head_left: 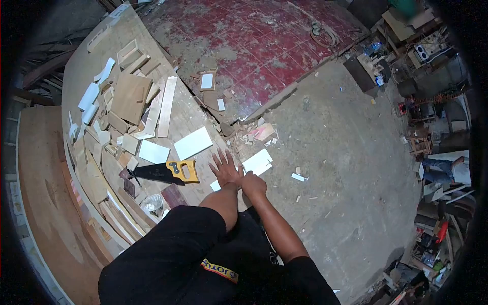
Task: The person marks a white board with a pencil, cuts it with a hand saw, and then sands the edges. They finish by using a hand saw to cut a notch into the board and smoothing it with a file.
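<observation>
My left hand [226, 170] lies with fingers spread at the table's edge, on or just over a white board [258, 161]. One end of this board juts out past the edge, over the floor. Close against my left wrist, my right hand [252, 185] is closed in a fist; whatever it may hold is hidden. To the left of my hands a handsaw [162, 172] with a yellow and black handle rests on the table. Another white panel [193, 143] lies beyond the saw, near my left fingertips, with a smaller white piece [153, 151] beside it.
Wood offcuts and a brown panel [130, 97] are heaped on the wooden table [203, 175]. A clear plastic bag or cup [152, 203] stands near my left arm. Scraps litter the concrete floor [345, 152]. A person's legs [438, 170] show at the far right.
</observation>
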The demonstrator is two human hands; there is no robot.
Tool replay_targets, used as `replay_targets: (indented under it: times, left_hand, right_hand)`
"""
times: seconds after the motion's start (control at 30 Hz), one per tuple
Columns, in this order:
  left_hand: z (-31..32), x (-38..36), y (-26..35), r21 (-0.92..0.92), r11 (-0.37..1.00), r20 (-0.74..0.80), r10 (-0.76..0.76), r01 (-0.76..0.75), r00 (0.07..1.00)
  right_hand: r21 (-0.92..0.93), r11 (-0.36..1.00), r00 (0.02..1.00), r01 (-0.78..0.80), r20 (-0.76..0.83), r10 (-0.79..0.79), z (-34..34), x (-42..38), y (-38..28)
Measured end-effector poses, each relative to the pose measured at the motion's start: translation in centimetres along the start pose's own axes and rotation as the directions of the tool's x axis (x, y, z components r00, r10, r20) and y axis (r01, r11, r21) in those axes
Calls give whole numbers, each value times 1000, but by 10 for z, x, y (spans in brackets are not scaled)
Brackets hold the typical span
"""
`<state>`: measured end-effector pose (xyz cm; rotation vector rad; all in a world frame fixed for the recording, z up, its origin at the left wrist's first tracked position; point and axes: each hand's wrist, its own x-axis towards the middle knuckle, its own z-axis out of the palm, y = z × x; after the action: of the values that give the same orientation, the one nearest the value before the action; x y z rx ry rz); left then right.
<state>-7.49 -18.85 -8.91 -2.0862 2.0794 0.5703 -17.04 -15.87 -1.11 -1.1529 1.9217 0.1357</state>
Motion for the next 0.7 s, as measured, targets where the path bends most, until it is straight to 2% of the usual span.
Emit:
replay_targets:
  times: [0.17,0.23,0.37,0.43,0.47,0.57,0.7]
  left_hand:
    - [5,0,0,57,998,-32,1,1,999]
    - [3,0,1,53,999,-32,-1,3,999]
    - [-2,-2,2,34,999,-5,-18,19,1000]
    - [-4,-2,2,14,1000,-11,-9,9,1000]
    - [-4,-3,3,14,1000,-9,-5,6,1000]
    - [-3,-2,4,38,999,-35,-16,17,999]
    - [0,-4,3,47,999,-36,-19,21,999]
  right_hand:
    - [-68,997,999,-21,35,23,-15,-33,13]
    - [-140,990,994,23,106,-8,-24,-39,12]
    - [-98,995,998,27,62,-21,-9,-8,4]
    - [-95,995,998,25,-54,-30,-8,-4,-3]
    - [-117,989,994,86,-60,-94,-7,-11,1]
    - [-98,994,999,37,-20,-39,2,-19,17]
    - [-131,990,998,53,28,-50,-10,-22,11]
